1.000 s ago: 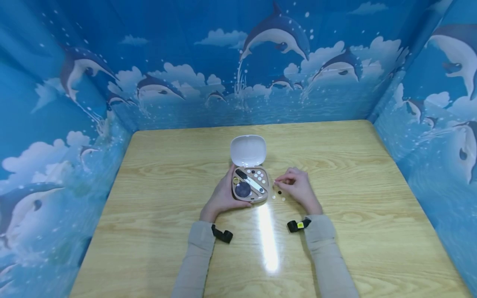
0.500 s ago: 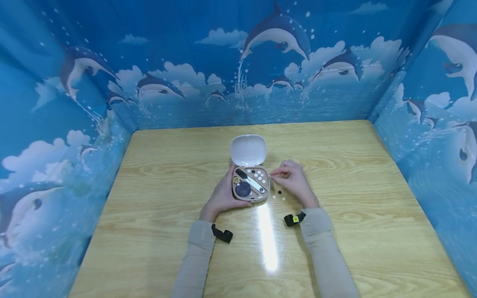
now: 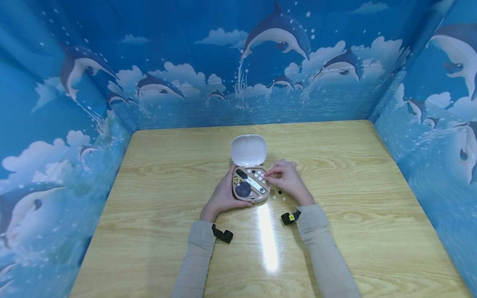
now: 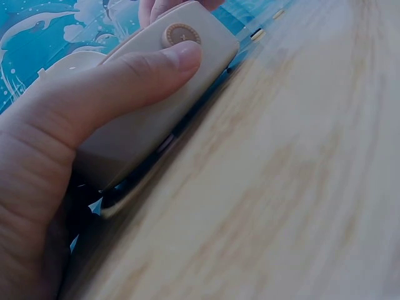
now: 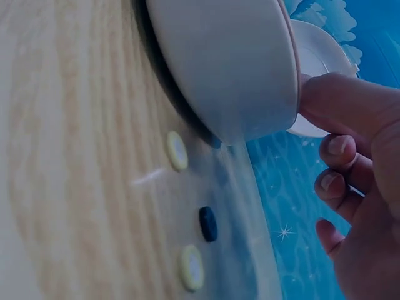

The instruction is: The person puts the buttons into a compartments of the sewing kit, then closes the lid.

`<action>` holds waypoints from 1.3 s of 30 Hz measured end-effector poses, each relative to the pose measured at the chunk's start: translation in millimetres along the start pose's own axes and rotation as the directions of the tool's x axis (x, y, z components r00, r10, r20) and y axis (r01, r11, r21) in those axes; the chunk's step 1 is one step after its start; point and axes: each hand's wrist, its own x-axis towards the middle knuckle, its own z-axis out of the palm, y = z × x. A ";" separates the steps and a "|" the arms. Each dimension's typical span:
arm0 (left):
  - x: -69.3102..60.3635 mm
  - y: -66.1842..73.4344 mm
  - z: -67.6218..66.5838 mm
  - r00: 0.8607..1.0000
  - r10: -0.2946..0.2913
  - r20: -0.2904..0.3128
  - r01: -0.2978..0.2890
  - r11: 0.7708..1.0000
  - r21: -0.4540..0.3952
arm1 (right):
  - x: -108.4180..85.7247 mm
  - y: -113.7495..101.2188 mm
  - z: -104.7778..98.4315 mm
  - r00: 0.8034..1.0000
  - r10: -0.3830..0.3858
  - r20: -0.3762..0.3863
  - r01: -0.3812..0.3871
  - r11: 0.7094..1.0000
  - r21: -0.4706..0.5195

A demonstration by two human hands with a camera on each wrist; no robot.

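An open beige sewing box (image 3: 252,200) stands on the table, its white lid (image 3: 248,150) raised at the back. The left hand (image 3: 222,196) grips it from the left; in the left wrist view the thumb (image 4: 144,78) lies on the front wall beside a round catch (image 4: 182,35). Over the button compartment on the right, the right hand (image 3: 290,180) pinches a small pale button, mostly hidden by the fingertips. The right wrist view shows the thumb and index finger (image 5: 344,103) reaching over the box wall (image 5: 231,62), their tips hidden.
Right of the box lie a black button (image 3: 280,192) and two pale buttons (image 3: 274,197), (image 3: 284,199). Inside the box are a white-and-black tool (image 3: 255,183), a dark round piece (image 3: 243,189) and a gold ring (image 3: 236,180). Dolphin-print curtains surround the wooden table (image 3: 167,174).
The right hand has moved left and slightly away from the person, from beside the box to above its right compartment. The left hand and the box have stayed in place.
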 end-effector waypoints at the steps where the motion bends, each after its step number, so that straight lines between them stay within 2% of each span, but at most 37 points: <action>1: -0.1 0.3 -0.1 1.000 -0.003 0.000 0.003 1.000 0.001 | 0.8 -1.4 -0.4 1.000 -0.004 0.007 0.004 1.000 -0.009; 10: -0.6 0.1 0.3 1.000 -0.014 -0.001 0.014 1.000 0.002 | 8.0 -9.4 -2.9 0.998 0.016 0.056 -0.011 0.995 -0.099; 22: -1.0 1.8 -0.1 1.000 -0.018 0.000 0.018 1.000 -0.008 | 8.8 -15.3 -2.2 0.997 0.053 0.050 -0.046 0.992 -0.116; 29: -0.1 1.5 0.0 1.000 -0.010 -0.003 0.010 1.000 -0.011 | 6.9 -18.6 -5.4 0.998 0.043 0.048 -0.038 0.995 -0.090; 35: -0.5 0.8 0.2 1.000 -0.007 -0.003 0.007 1.000 0.004 | 4.5 -18.4 -10.0 0.996 0.066 0.052 -0.064 0.997 -0.041; 39: 0.1 0.5 -0.2 1.000 0.002 -0.006 -0.002 1.000 -0.015 | 2.1 -16.8 -13.6 0.995 0.082 0.048 -0.081 0.997 -0.015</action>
